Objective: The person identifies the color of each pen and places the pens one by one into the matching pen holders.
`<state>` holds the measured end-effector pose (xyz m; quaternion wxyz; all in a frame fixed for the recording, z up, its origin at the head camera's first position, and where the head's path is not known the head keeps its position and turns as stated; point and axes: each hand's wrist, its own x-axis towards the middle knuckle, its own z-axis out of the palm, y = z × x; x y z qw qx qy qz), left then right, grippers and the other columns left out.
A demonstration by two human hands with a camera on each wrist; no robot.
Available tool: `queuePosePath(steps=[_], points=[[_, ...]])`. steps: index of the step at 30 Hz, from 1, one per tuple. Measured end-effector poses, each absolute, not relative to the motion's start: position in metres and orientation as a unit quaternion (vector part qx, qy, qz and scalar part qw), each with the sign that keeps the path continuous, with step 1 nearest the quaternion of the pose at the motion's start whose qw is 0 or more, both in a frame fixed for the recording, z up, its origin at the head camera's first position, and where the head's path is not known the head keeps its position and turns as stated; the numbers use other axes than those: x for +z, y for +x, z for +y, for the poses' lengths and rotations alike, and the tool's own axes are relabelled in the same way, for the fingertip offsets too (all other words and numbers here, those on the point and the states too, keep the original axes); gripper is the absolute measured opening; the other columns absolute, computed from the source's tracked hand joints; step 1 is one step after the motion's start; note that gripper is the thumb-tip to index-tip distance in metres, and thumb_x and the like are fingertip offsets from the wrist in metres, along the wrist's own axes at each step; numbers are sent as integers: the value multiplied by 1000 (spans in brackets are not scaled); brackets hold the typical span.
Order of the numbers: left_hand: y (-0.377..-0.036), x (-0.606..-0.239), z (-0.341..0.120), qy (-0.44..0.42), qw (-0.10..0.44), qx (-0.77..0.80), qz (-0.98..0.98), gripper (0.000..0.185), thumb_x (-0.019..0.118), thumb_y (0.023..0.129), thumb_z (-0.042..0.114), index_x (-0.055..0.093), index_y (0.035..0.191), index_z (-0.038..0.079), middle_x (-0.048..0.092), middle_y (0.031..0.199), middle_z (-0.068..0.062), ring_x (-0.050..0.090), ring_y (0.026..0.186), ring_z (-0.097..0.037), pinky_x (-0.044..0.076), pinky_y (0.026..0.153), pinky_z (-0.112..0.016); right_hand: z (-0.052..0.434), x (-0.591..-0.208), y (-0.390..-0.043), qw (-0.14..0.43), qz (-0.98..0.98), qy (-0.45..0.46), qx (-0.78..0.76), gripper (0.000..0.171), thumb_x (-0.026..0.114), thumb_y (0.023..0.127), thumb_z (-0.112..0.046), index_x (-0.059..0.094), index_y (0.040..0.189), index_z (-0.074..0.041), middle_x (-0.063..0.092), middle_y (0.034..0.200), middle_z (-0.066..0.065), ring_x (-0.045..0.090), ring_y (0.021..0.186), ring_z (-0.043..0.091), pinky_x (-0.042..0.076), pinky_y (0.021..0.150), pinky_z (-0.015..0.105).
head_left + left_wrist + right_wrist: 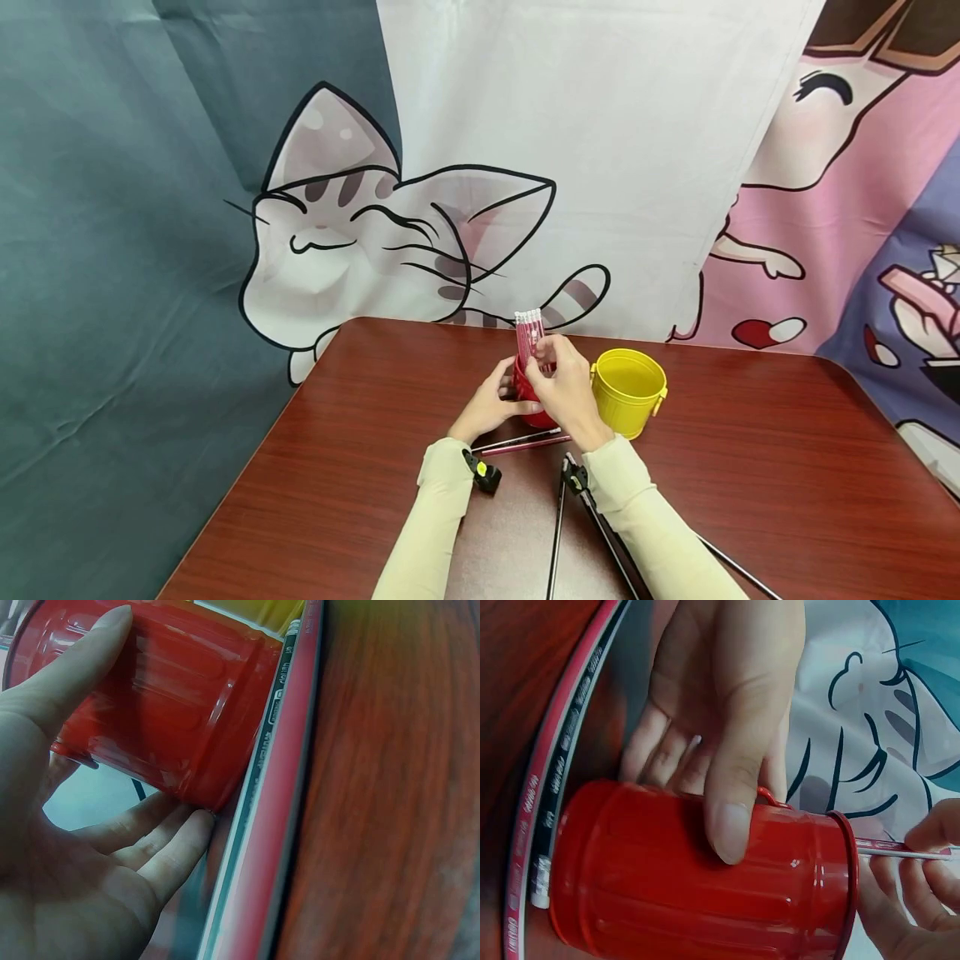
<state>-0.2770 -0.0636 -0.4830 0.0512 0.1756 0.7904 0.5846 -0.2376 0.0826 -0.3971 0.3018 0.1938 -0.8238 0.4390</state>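
Observation:
A small red bucket [536,414] stands on the table, gripped by my left hand [486,406]. In the left wrist view its thumb lies along the bucket's side [172,697] while the fingertips reach round near the base. Above the rim, my right hand [567,385] pinches a bundle of pink pencils [527,332]. Their white-tipped ends point up, and their lower ends are hidden inside the bucket. Close by its base lie a dark pencil [559,780] and a pink pencil [526,806], side by side.
A yellow bucket [628,402] with side handles stands just right of the red one. Several dark sticks, including one [557,533], lie on the brown table [360,467] around my right forearm. Behind the table hangs a cartoon-printed cloth [600,150].

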Motion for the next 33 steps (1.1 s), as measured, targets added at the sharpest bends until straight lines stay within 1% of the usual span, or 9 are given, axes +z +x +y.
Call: queuePosePath(steps=[4,9,11,13,19,23,27,30,33], points=[[-277,-483,-63,180,45,583,791,84,79,70,36,31,139,31,52,124,-3,55,106,-18,45,91,-35,83,-401,-238,289,-828,189,441,17,65,79,-1,54,92,-4,58,81,5,56,69,13,50,59,25],[-262,-461,-64,184,55,581,791,83,78,73,29,30,141,23,50,127,-10,52,111,-26,43,95,-42,84,-403,-238,285,-830,185,442,16,65,79,-1,55,91,-3,59,80,5,56,69,13,50,60,27],[-257,-452,-64,183,63,582,790,83,77,74,24,29,142,19,49,128,-13,51,112,-30,41,96,-46,85,-402,-238,282,-833,184,439,16,66,79,-2,55,91,-3,59,80,5,56,70,14,50,61,28],[-256,-452,-64,184,64,580,791,83,77,74,24,29,142,19,49,127,-13,51,112,-29,41,96,-45,85,-402,-237,278,-837,182,436,15,66,79,-3,56,91,-3,59,81,5,57,71,14,50,62,29],[-257,-453,-65,186,67,578,792,83,77,75,24,29,142,19,49,128,-12,51,112,-28,41,96,-45,87,-400,-233,242,-854,174,426,17,66,82,-8,56,95,-5,60,89,5,60,80,17,52,72,31],[-257,-451,-66,185,65,576,793,82,77,74,24,30,141,18,48,129,-12,50,113,-29,41,96,-45,89,-399,-228,228,-858,175,425,18,65,83,-8,56,99,-6,60,94,5,61,86,17,53,75,32],[-257,-450,-66,176,63,579,793,81,77,74,23,31,140,19,49,127,-11,51,111,-28,42,95,-45,92,-400,-223,237,-848,179,439,18,64,83,-7,57,100,-5,60,95,5,61,84,16,54,74,33],[-258,-453,-65,176,61,582,792,81,77,74,22,30,141,19,50,126,-11,52,111,-28,42,95,-45,96,-400,-215,239,-835,174,465,16,64,83,-6,58,98,-5,61,90,3,60,79,13,54,70,31],[-263,-461,-64,182,55,585,789,82,77,74,22,30,141,20,49,127,-10,51,112,-27,41,96,-45,101,-400,-205,214,-814,161,515,15,65,82,-5,59,95,-3,62,84,4,59,73,13,52,64,26]])
